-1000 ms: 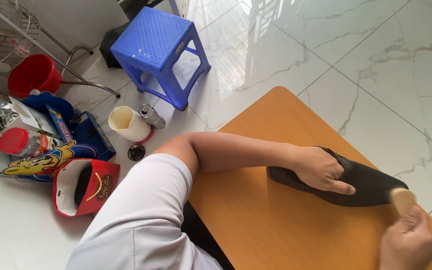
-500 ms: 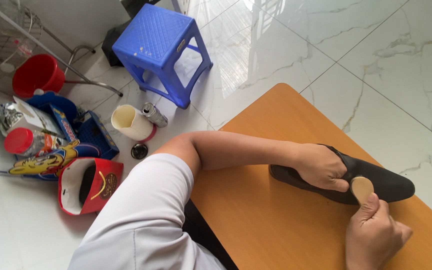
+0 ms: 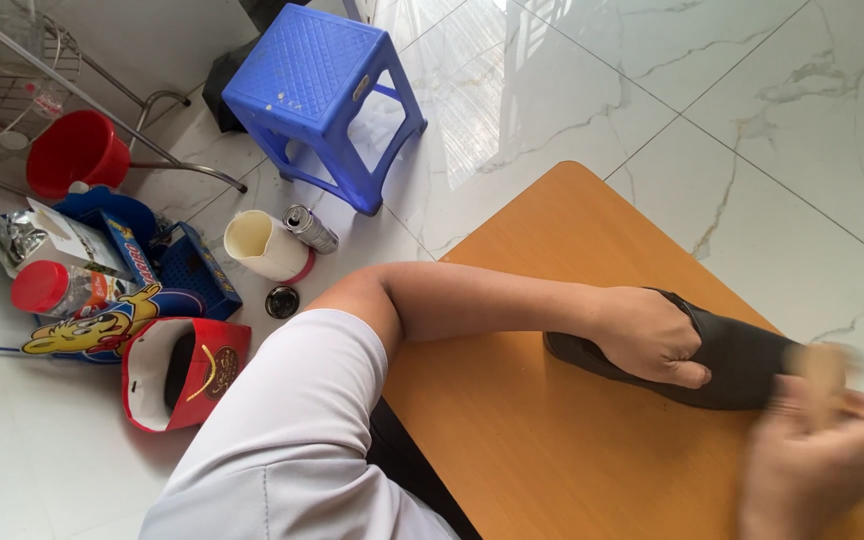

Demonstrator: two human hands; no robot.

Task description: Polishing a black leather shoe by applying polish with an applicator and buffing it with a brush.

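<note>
The black shoe [image 3: 722, 360] lies near the tabletop's [image 3: 552, 460] right edge, pinned under the gripping left hand [image 3: 652, 335]. The blurred right hand [image 3: 812, 450] clutches a tan pad [image 3: 820, 368] at the shoe's toe.

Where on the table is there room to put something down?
The wooden table is bare between the white sleeve and the black shoe, and at its far corner past the forearm. The shoe end is crowded: left hand on it, right hand beside.
</note>
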